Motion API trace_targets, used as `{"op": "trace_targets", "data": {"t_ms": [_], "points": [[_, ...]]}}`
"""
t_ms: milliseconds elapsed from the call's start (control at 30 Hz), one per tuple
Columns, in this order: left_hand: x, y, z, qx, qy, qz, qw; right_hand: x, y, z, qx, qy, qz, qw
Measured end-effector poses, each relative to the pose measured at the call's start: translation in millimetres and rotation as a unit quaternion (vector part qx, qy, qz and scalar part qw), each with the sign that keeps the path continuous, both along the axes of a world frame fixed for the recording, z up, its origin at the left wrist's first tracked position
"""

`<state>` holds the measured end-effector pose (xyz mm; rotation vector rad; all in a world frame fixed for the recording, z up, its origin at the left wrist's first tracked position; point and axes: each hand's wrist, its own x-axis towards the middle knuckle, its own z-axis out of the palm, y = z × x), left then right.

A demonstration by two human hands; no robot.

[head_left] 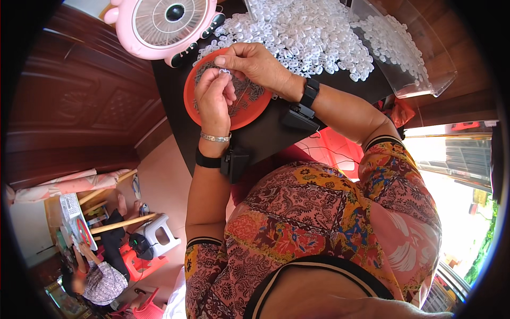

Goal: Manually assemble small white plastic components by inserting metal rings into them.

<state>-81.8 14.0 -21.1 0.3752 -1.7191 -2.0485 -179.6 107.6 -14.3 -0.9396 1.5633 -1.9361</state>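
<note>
My left hand (215,101) is over an orange bowl (254,118), its thumb and fingers pinched on a small white plastic piece (225,71). My right hand (255,66) reaches in from the right, and its thumb and forefinger close together right by that same piece; whether they grip it or some tiny part is hidden. Many small grey metal pins (245,95) lie in the bowl beneath both hands. Just beyond the bowl, a big heap of white plastic pieces (303,37) covers the dark table.
A pink fan (175,26) stands at the table's far left. To the right, a clear plastic bin (419,58) lies with more white pieces in it. A red stool (332,151) shows below the table edge. At lower left, another person (103,279) sits near a grey stool (162,236).
</note>
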Motion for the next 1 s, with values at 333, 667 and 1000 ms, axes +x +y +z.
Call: {"op": "trace_targets", "data": {"t_ms": [333, 667, 1000], "points": [[-0.2, 0.7, -0.4, -0.003, -0.003, 0.001, 1.0, 2.7, -0.4, -0.8, -0.012, -0.035, 0.006, 0.999], [-0.2, 1.8, 1.1, 0.0, -0.003, 0.011, 1.0, -2.2, -1.0, -5.8, -0.012, -0.033, -0.013, 0.999], [-0.9, 1.3, 0.5, 0.004, -0.006, 0.015, 1.0, -1.8, -1.2, -6.6, -0.007, -0.022, -0.011, 1.0]]}}
